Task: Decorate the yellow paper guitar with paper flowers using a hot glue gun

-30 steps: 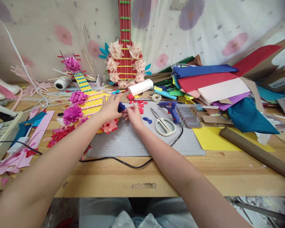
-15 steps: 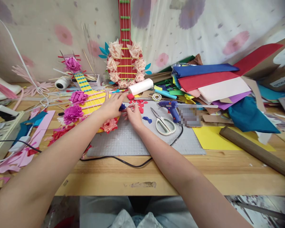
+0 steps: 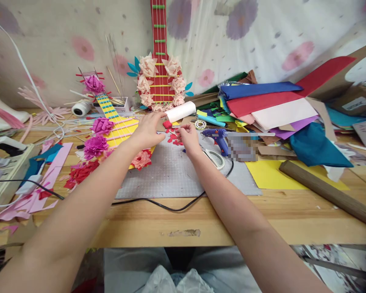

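Observation:
My left hand (image 3: 147, 131) rests over the lower body of a yellow paper guitar (image 3: 118, 140), its thumb and fingers apart. Along the guitar's edge sit magenta, red and coral paper flowers (image 3: 141, 159). Close to the red paper petals (image 3: 172, 138) on the cutting mat, my right hand (image 3: 189, 140) has its fingers curled together. Whether a small piece is between those fingertips is too small to tell. Just right of that hand lie scissors (image 3: 216, 158), partly covered by the wrist. A bit of blue paper (image 3: 184, 151) peeks out beside the hand.
A blue glue gun (image 3: 220, 140) stands right of the scissors, its black cord (image 3: 171, 209) crossing the front of the grey mat (image 3: 161, 179). Behind are a red guitar (image 3: 161, 77) and a white roll (image 3: 180, 111). Coloured paper (image 3: 268, 103) is piled at right.
My right hand has moved right, away from my left hand, to the red petals. The dark blue piece between my hands is out of sight. My left hand's fingers have lifted and spread.

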`<state>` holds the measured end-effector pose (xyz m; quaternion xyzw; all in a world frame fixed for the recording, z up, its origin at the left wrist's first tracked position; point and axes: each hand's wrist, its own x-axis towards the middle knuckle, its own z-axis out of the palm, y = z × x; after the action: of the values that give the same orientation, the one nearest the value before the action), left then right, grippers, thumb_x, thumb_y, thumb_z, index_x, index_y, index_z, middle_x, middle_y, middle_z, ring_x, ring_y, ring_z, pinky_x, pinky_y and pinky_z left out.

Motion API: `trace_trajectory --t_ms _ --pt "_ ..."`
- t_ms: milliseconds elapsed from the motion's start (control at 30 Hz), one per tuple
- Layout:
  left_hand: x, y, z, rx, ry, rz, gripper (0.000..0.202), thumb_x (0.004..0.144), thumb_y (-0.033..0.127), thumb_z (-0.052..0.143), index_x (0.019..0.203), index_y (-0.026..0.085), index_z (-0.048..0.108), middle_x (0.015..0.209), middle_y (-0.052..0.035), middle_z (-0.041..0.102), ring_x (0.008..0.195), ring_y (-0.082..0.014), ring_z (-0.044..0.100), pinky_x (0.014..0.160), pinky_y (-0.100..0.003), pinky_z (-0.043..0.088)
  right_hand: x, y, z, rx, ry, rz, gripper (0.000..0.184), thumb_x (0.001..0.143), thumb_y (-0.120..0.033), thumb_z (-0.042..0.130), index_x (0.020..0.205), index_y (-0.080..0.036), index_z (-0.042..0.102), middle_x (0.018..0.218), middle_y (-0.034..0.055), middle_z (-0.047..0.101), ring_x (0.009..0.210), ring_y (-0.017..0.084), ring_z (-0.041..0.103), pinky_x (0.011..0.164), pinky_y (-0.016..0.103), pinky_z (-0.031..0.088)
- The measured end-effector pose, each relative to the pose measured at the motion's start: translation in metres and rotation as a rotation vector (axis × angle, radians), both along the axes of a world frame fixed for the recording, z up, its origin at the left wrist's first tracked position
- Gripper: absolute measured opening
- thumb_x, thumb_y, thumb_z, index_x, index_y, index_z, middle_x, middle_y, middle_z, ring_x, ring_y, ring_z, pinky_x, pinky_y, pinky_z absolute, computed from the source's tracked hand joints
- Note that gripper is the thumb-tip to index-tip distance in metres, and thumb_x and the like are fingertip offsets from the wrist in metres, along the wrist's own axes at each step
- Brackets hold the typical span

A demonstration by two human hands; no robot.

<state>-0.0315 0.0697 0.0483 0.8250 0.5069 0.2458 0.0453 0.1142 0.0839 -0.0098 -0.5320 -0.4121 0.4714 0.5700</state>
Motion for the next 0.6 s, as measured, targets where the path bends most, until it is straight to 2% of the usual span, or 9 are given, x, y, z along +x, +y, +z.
trace_trajectory --t_ms 67,133,200,300,433,500,600 --pt "0.015 -0.008 -0.003 0.035 -0.147 -0.009 0.050 0.069 0.011 0.053 0.118 0.018 0.053 0.122 -0.0084 0.057 0.115 -0.0226 0.051 0.101 -0.038 0.038 0.019 -0.001 0.002 0.004 -0.139 0.043 0.016 0.074 -0.009 0.049 0.075 -0.021 0.040 0.059 -0.0075 0.050 0.046 0.007 0.046 0.042 0.019 0.037" --pt "0.031 -0.016 -0.013 0.052 -0.250 -0.018 0.041 0.071 0.008 0.050 0.111 0.017 0.056 0.116 -0.0079 0.060 0.111 -0.0205 0.053 0.097 -0.035 0.042 0.037 -0.005 -0.002 0.014 -0.293 0.131 0.014 0.072 -0.010 0.052 0.072 -0.021 0.043 0.057 -0.0072 0.048 0.046 0.008 0.045 0.044 0.021 0.038" --pt "0.046 -0.024 -0.030 0.014 -0.322 -0.049 0.035 0.073 0.007 0.049 0.106 0.017 0.058 0.111 -0.0075 0.062 0.107 -0.0192 0.056 0.095 -0.034 0.044 0.054 -0.013 -0.010 0.066 -0.450 0.209 0.011 0.072 -0.013 0.054 0.072 -0.021 0.046 0.061 -0.0049 0.052 0.051 0.010 0.049 0.050 0.024 0.041" --pt "0.060 -0.033 -0.061 -0.088 -0.417 -0.012 0.033 0.073 0.005 0.050 0.102 0.018 0.058 0.107 -0.0071 0.064 0.102 -0.0181 0.059 0.093 -0.035 0.046 0.072 -0.026 -0.020 0.200 -0.705 0.222 0.010 0.072 -0.016 0.058 0.077 -0.021 0.051 0.074 -0.0006 0.062 0.064 0.013 0.056 0.063 0.029 0.045" --pt "0.060 -0.038 -0.094 -0.148 -0.514 0.052 0.033 0.072 0.004 0.049 0.101 0.017 0.058 0.107 -0.0074 0.065 0.100 -0.0174 0.060 0.092 -0.034 0.048 0.081 -0.040 -0.026 0.277 -0.987 0.248 0.017 0.073 -0.020 0.060 0.089 -0.022 0.054 0.084 0.0013 0.069 0.078 0.018 0.060 0.072 0.033 0.044" --pt "0.057 -0.040 -0.101 -0.158 -0.537 0.070 0.032 0.072 0.004 0.049 0.100 0.017 0.059 0.105 -0.0071 0.066 0.098 -0.0168 0.061 0.091 -0.034 0.048 0.078 -0.043 -0.027 0.299 -1.063 0.261 0.019 0.074 -0.021 0.061 0.092 -0.022 0.054 0.086 0.0017 0.070 0.085 0.020 0.060 0.075 0.034 0.043" --pt "0.052 -0.041 -0.104 -0.160 -0.559 0.094 0.030 0.072 0.004 0.049 0.096 0.018 0.060 0.102 -0.0055 0.067 0.095 -0.0161 0.063 0.090 -0.034 0.048 0.072 -0.042 -0.028 0.298 -1.122 0.248 0.019 0.076 -0.017 0.057 0.094 -0.022 0.054 0.086 0.0025 0.071 0.091 0.022 0.059 0.076 0.034 0.043"
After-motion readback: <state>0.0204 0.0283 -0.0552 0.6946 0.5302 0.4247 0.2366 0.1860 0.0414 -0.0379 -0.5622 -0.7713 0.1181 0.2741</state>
